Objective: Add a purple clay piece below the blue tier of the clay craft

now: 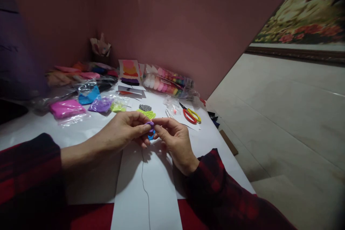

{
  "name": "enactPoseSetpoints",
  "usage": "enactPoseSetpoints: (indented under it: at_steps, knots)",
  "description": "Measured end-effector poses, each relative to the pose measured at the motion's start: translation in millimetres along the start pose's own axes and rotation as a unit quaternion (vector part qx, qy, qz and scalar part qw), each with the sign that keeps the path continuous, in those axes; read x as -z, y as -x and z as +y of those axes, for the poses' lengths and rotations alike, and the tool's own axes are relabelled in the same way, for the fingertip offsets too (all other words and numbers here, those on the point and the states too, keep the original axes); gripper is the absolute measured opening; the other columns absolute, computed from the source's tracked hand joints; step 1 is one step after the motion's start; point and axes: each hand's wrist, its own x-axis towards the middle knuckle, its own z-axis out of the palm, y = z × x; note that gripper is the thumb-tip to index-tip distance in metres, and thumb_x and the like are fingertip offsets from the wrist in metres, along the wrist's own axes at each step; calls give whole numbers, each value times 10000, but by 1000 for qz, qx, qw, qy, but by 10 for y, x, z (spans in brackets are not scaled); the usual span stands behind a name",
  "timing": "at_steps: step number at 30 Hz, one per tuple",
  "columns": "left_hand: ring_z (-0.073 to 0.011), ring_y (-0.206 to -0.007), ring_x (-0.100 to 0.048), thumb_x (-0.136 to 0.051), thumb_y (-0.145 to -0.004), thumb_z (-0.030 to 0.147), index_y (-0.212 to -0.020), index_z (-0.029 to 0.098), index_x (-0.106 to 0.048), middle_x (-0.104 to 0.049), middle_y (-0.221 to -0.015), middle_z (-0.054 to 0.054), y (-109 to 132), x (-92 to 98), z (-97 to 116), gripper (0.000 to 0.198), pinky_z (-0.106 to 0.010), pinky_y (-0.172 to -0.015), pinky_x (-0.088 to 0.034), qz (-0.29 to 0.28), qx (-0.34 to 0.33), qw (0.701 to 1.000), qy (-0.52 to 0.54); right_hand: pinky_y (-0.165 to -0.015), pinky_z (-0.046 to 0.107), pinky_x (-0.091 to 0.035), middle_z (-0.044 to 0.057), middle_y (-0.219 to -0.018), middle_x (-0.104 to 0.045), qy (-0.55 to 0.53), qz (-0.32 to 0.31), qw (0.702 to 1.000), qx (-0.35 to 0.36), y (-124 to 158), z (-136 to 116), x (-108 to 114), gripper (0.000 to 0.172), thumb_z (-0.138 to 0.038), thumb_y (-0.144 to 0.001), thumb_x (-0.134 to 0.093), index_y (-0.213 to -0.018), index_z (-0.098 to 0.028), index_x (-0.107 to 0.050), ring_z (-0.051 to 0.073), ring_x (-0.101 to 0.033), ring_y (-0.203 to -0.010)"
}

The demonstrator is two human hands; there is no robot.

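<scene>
Between the fingertips of both hands is a small lump of purple modelling clay (150, 125). My left hand (129, 126) pinches it from the left, and my right hand (172, 136) pinches it from the right. Just below the lump, a piece of blue clay (151, 135) shows on a long white paper strip (147, 183), partly hidden by my fingers. Beyond the hands, textured lime-green clay (147, 113) and a grey clay patch (145, 107) lie on the paper. A thin dark line runs down the strip toward me.
Bags of pink clay (67, 109), purple clay (100, 104) and blue clay (89, 95) lie at the left. Red-and-yellow scissors (191, 115) rest at the right. A long pack of coloured clay (168, 82) and a card with colour bands (130, 72) stand by the pink wall.
</scene>
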Motion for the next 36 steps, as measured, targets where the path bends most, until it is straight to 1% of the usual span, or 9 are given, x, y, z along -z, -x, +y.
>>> enactPoseSetpoints:
  at_steps: [3, 8, 11, 16, 20, 24, 28, 32, 36]
  knots:
    - [-140, -515, -638, -740, -677, 271, -806, 129, -618, -683, -622, -21, -7, 10, -10, 227, -269, -534, -539, -7, -11, 1000, 11, -465, 224, -436, 37, -796, -674, 35, 1, 999, 27, -12, 17, 3, 130, -276, -763, -699, -866, -198, -710, 126, -563, -629]
    - [-129, -470, -620, -738, -679, 240, -815, 132, -600, -676, -587, -15, 7, -4, 23, 222, -249, -487, -527, 5, -5, 1000, 17, -682, 330, -505, 31, -844, -659, 56, 6, 995, 84, -15, 53, 9, 138, -223, -778, -688, -911, -239, -724, 158, -584, -749]
    - [-130, -442, -619, -727, -696, 224, -818, 134, -593, -667, -540, -7, 16, -10, 29, 202, -235, -457, -524, 20, -2, 999, 27, -719, 347, -508, 20, -838, -634, 48, 1, 993, 110, -7, 57, 11, 133, -186, -784, -670, -870, -258, -742, 157, -585, -758]
    - [-127, -477, -641, -724, -712, 216, -796, 132, -623, -686, -576, -15, 12, 6, -1, 156, -219, -482, -533, 6, -15, 999, 46, -774, 364, -493, 18, -849, -631, 53, -15, 988, 146, -3, 48, 16, 248, -91, -772, -622, -864, -283, -750, 169, -590, -818]
    - [-133, -575, -664, -724, -733, 236, -833, 142, -656, -707, -672, -19, 27, 13, 8, 153, -234, -573, -554, -3, -19, 999, 32, -750, 364, -503, 19, -835, -622, 55, -12, 989, 138, 1, 23, 12, 210, -133, -785, -621, -851, -283, -753, 173, -584, -802]
    - [-127, -588, -651, -712, -755, 267, -826, 141, -675, -695, -659, -21, 62, -1, 47, 149, -214, -566, -524, 12, -28, 999, 21, -639, 312, -509, 24, -860, -613, 35, -20, 991, 126, 20, -1, 9, 235, -151, -816, -572, -896, -290, -744, 167, -580, -779]
    - [-127, -604, -652, -731, -735, 303, -801, 141, -689, -698, -683, -26, 74, -15, 78, 180, -205, -561, -512, 22, -26, 999, 17, -541, 260, -479, 28, -867, -593, 40, -22, 990, 134, 38, -5, 10, 228, -140, -799, -563, -851, -275, -739, 165, -571, -768]
    - [-113, -562, -629, -725, -735, 253, -764, 137, -689, -685, -639, -17, 65, -3, 83, 125, -197, -539, -507, 12, -28, 999, 18, -489, 238, -450, 26, -855, -614, 20, -19, 994, 106, 40, -4, 6, 203, -180, -828, -557, -943, -253, -708, 132, -564, -664]
    - [-127, -596, -645, -703, -749, 212, -812, 144, -682, -702, -678, -26, 58, 13, 63, 95, -226, -576, -529, -7, -15, 999, 28, -470, 224, -436, 34, -893, -611, 40, -7, 992, 117, 41, -6, 5, 176, -163, -824, -558, -881, -230, -710, 127, -562, -673]
